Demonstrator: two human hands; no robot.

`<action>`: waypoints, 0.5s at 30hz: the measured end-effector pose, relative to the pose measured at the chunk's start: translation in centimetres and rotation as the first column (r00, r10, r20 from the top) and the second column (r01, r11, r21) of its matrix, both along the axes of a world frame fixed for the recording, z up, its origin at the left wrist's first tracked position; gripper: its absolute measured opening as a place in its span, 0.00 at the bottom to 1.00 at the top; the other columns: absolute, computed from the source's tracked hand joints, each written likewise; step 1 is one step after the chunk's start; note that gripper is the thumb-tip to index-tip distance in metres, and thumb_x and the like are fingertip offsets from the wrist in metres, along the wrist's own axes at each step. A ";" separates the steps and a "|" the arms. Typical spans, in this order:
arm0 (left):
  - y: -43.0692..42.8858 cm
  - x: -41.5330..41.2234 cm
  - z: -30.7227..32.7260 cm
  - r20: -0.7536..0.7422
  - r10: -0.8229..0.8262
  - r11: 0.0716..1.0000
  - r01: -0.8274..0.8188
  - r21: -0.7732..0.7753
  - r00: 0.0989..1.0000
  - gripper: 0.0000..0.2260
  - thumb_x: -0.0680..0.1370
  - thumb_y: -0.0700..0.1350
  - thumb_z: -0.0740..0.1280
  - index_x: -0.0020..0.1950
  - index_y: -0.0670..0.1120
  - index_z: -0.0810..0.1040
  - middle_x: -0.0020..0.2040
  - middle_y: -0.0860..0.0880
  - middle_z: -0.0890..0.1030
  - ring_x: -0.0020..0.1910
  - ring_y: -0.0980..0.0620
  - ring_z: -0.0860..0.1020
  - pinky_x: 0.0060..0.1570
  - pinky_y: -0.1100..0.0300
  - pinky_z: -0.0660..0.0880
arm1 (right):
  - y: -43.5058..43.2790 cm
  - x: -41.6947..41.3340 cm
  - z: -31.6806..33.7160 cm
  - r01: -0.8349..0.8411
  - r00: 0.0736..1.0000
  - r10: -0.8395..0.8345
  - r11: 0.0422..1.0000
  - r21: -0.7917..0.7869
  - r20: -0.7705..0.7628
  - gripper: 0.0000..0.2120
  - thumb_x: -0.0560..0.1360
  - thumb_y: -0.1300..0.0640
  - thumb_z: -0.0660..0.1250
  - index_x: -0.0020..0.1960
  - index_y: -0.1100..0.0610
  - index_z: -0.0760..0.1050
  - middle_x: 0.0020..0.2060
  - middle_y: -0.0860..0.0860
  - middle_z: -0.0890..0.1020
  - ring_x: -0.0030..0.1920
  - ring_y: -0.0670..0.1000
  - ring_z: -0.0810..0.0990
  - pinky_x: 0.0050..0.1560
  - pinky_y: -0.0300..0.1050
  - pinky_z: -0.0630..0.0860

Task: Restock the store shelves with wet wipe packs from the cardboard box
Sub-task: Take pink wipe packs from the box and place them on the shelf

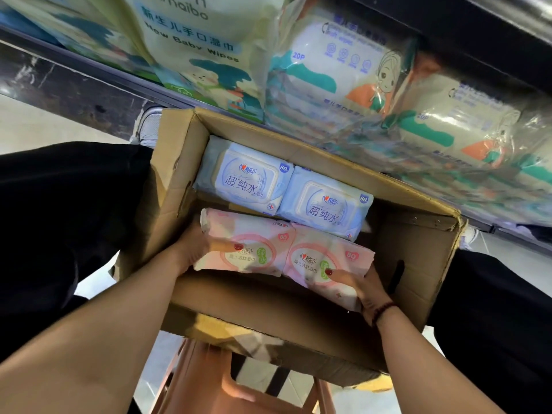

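Note:
An open cardboard box (pixel 418 264) rests between my knees. Two blue wet wipe packs (pixel 283 192) lie flat side by side along its far wall. Two pink wet wipe packs (pixel 286 252) sit side by side nearer to me. My left hand (pixel 191 249) grips the left end of the left pink pack, thumb on top. My right hand (pixel 361 286) grips the right end of the right pink pack, thumb on its label. The two pink packs are pressed together between my hands.
A store shelf (pixel 89 85) runs across the top, holding large baby wipe bundles (pixel 203 55) and clear-wrapped multipacks (pixel 343 76). My black-trousered legs flank the box. A brown plastic stool (pixel 215 380) sits under me. A white shoe (pixel 150 124) shows by the shelf base.

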State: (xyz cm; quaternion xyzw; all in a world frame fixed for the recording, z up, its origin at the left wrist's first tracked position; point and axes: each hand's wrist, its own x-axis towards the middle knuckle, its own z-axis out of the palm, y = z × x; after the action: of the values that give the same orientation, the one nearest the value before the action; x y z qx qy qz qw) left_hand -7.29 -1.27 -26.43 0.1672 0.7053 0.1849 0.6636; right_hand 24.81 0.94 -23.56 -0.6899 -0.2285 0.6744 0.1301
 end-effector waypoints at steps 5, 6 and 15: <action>0.1 -1.0 0.0 -0.093 -0.092 0.996 0.090 -0.027 0.991 0.51 0.42 0.55 0.84 0.63 0.49 0.72 0.56 0.50 0.80 0.56 0.51 0.79 0.55 0.51 0.78 | 0.0 -0.2 -0.2 0.024 1.000 -0.024 1.000 0.000 -0.017 0.23 0.63 0.70 0.76 0.57 0.60 0.78 0.48 0.55 0.85 0.49 0.54 0.85 0.42 0.47 0.82; 0.2 -0.9 0.1 -0.097 -0.083 0.996 0.082 -0.020 0.992 0.48 0.42 0.55 0.84 0.61 0.50 0.74 0.55 0.50 0.81 0.55 0.51 0.80 0.55 0.51 0.78 | 0.0 -0.3 -0.2 0.045 0.999 -0.045 0.999 -0.005 -0.025 0.21 0.65 0.73 0.74 0.55 0.60 0.78 0.48 0.56 0.85 0.49 0.56 0.85 0.43 0.50 0.82; 0.3 0.4 4.4 -0.116 0.028 0.999 -0.023 0.043 0.993 0.26 0.58 0.40 0.83 0.54 0.47 0.78 0.47 0.48 0.83 0.49 0.49 0.82 0.42 0.57 0.79 | -0.2 -1.3 1.9 0.200 0.978 -0.198 0.979 0.026 -0.064 0.31 0.54 0.69 0.76 0.57 0.64 0.77 0.50 0.61 0.84 0.50 0.61 0.83 0.45 0.57 0.82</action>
State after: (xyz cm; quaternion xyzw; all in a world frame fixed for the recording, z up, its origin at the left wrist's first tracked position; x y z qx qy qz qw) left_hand -6.92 -0.93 -22.03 0.1824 0.7410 0.1978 0.6152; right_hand 23.53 0.75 -21.65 -0.6861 -0.1652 0.6750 0.2151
